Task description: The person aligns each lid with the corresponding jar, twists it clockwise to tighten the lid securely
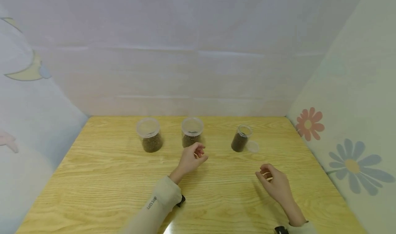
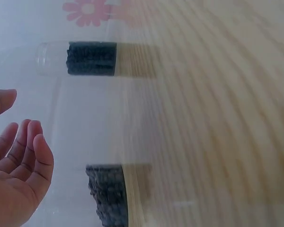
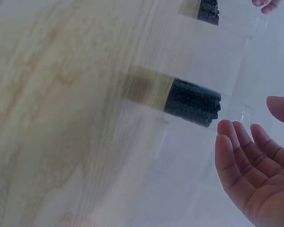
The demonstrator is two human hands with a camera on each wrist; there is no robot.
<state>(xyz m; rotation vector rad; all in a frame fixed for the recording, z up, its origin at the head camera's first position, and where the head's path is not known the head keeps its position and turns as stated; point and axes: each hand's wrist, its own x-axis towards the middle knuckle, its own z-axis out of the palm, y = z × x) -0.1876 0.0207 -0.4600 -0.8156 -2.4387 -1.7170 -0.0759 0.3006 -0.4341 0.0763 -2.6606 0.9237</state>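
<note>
Curled loosely, gripping nothing

Below the fingers, a wooden table (image 1: 92, 192); beyond them, a pale back wall (image 1: 198, 82). Just past the fingers of the left hand (image 1: 190, 159), the middle jar (image 1: 191, 133), partly hidden by them; contact impossible to tell. Farther left of those, the left jar (image 1: 151, 139). Ahead and left of the fingers of the right hand (image 1: 276, 184), apart from them, the small jar (image 1: 240, 141), with a clear lid (image 1: 253, 146) beside it. Both held above the table, thumbs apart from bent fingers.
</note>
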